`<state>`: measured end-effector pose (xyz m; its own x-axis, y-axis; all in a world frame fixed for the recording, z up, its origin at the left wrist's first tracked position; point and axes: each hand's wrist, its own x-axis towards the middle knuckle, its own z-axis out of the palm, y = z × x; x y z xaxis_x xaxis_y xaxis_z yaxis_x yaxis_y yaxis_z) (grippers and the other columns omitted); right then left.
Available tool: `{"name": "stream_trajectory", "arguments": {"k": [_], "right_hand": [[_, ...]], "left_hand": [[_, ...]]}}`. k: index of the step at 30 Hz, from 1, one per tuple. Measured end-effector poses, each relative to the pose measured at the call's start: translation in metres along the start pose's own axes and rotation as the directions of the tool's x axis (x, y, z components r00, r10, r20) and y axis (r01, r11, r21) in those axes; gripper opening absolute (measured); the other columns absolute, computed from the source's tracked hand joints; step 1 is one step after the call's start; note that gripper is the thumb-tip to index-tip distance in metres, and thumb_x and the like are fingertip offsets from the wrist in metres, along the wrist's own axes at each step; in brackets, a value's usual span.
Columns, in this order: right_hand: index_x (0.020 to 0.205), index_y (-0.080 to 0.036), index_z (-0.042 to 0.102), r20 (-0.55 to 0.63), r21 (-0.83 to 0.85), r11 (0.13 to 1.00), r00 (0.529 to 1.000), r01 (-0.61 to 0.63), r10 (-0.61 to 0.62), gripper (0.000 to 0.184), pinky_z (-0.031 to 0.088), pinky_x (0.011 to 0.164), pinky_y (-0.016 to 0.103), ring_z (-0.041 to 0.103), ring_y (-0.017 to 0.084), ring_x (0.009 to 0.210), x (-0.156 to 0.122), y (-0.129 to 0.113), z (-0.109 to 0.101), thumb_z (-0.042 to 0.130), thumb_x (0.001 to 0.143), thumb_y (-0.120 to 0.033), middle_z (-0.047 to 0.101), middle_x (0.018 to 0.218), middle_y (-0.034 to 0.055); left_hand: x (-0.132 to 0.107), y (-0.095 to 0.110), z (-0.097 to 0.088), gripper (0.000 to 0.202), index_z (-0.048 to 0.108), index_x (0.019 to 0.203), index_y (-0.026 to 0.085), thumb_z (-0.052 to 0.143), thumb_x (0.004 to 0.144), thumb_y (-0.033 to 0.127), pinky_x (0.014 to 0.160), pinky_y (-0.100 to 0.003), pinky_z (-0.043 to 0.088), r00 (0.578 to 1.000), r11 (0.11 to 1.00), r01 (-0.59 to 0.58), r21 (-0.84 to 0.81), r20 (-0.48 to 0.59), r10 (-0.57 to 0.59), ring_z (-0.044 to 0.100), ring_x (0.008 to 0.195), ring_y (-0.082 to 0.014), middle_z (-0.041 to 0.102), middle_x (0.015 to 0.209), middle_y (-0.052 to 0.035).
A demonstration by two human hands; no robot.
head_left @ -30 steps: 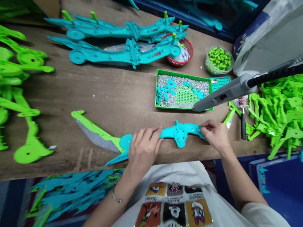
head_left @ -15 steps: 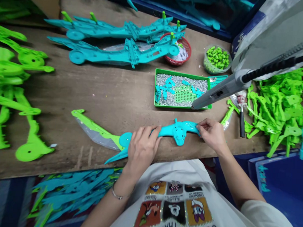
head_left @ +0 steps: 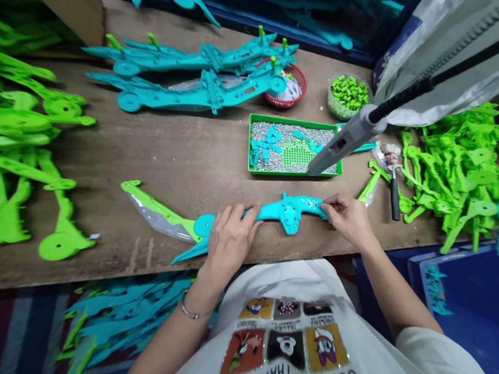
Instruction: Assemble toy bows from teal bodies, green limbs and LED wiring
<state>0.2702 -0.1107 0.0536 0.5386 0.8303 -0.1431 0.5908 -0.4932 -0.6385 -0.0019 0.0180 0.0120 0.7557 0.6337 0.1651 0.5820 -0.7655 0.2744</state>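
Note:
A long teal plastic toy part (head_left: pixel 285 213) lies along the near edge of the wooden bench (head_left: pixel 172 151). My left hand (head_left: pixel 229 238) rests on its left half with fingers laid over it, pressing it down. My right hand (head_left: pixel 346 217) pinches the part's right end with fingertips together. A green piece with a clear plastic blade (head_left: pixel 156 214) joins the teal part at its round left end. A grey powered screwdriver (head_left: pixel 343 144) hangs on a black cable just above and behind my right hand.
A green tray of screws and small teal pieces (head_left: pixel 294 147) sits behind the part. Finished teal assemblies (head_left: pixel 196 79) lie at the back. Green parts are piled at the left (head_left: pixel 25 146) and right (head_left: pixel 454 172). A tub of green pegs (head_left: pixel 347 95), a red basket (head_left: pixel 292 85) and a hand tool (head_left: pixel 392 184) stand nearby.
Both hands stay on the teal part with almost no shift. The view has drifted a little, and the hanging screwdriver has swung slightly left.

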Motion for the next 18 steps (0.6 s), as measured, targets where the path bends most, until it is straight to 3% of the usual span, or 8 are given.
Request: {"name": "stream_trajectory", "arguments": {"k": [3, 6, 9, 13, 16, 18], "right_hand": [[0.108, -0.019, 0.071, -0.048, -0.079, 0.971, 0.972, 0.227, -0.231, 0.029, 0.056, 0.088, 0.038, 0.072, 0.024, 0.094, -0.016, 0.016, -0.026, 0.069, 0.087, -0.039, 0.077, 0.104, 0.0103], [0.118, -0.022, 0.065, -0.020, -0.269, 0.867, 0.898, 0.420, -0.440, 0.038, 0.047, 0.107, 0.050, 0.065, 0.030, 0.120, -0.033, 0.035, -0.050, 0.074, 0.085, -0.038, 0.072, 0.125, 0.0119], [0.119, -0.026, 0.066, -0.072, -0.369, 0.788, 0.830, 0.493, -0.553, 0.034, 0.047, 0.107, 0.048, 0.066, 0.027, 0.120, -0.039, 0.050, -0.059, 0.075, 0.086, -0.030, 0.073, 0.127, 0.0085], [0.122, -0.031, 0.070, -0.148, -0.417, 0.732, 0.754, 0.539, -0.640, 0.035, 0.053, 0.100, 0.041, 0.070, 0.023, 0.113, -0.028, 0.056, -0.061, 0.073, 0.088, -0.022, 0.075, 0.123, 0.0049], [0.120, -0.032, 0.072, -0.136, -0.449, 0.696, 0.727, 0.560, -0.673, 0.034, 0.054, 0.098, 0.041, 0.072, 0.023, 0.109, -0.014, 0.052, -0.066, 0.073, 0.088, -0.021, 0.077, 0.119, 0.0028], [0.118, -0.032, 0.074, -0.122, -0.462, 0.684, 0.723, 0.565, -0.680, 0.031, 0.055, 0.096, 0.041, 0.072, 0.023, 0.107, -0.006, 0.048, -0.072, 0.072, 0.088, -0.022, 0.078, 0.117, 0.0018]], "left_hand": [[0.004, -0.001, -0.006, 0.033, 0.063, 0.130, 0.019, 0.057, 0.099, 0.031, 0.083, -0.040, 0.046, 0.998, 0.997, -0.054, 0.053, 0.015, 0.054, 0.061, 0.096, -0.0292, 0.069, 0.111, -0.0115], [0.013, -0.003, -0.022, 0.032, 0.062, 0.128, 0.018, 0.055, 0.100, 0.033, 0.080, -0.040, 0.045, 0.992, 0.987, -0.111, 0.114, 0.066, 0.104, 0.063, 0.094, -0.0295, 0.070, 0.107, -0.0123], [0.028, -0.006, -0.044, 0.029, 0.063, 0.124, 0.018, 0.054, 0.101, 0.033, 0.079, -0.040, 0.045, 0.977, 0.965, -0.190, 0.179, 0.130, 0.169, 0.066, 0.092, -0.0305, 0.071, 0.104, -0.0127], [0.054, -0.010, -0.068, 0.026, 0.066, 0.117, 0.017, 0.052, 0.102, 0.034, 0.075, -0.039, 0.046, 0.943, 0.944, -0.282, 0.171, 0.229, 0.240, 0.069, 0.083, -0.0300, 0.074, 0.095, -0.0120], [0.064, -0.014, -0.081, 0.027, 0.066, 0.118, 0.018, 0.051, 0.103, 0.034, 0.076, -0.039, 0.047, 0.927, 0.941, -0.309, 0.137, 0.262, 0.267, 0.071, 0.082, -0.0291, 0.075, 0.092, -0.0108], [0.061, -0.019, -0.092, 0.030, 0.066, 0.121, 0.019, 0.052, 0.102, 0.036, 0.082, -0.040, 0.048, 0.936, 0.943, -0.304, 0.137, 0.227, 0.269, 0.071, 0.092, -0.0299, 0.076, 0.102, -0.0121]]}}
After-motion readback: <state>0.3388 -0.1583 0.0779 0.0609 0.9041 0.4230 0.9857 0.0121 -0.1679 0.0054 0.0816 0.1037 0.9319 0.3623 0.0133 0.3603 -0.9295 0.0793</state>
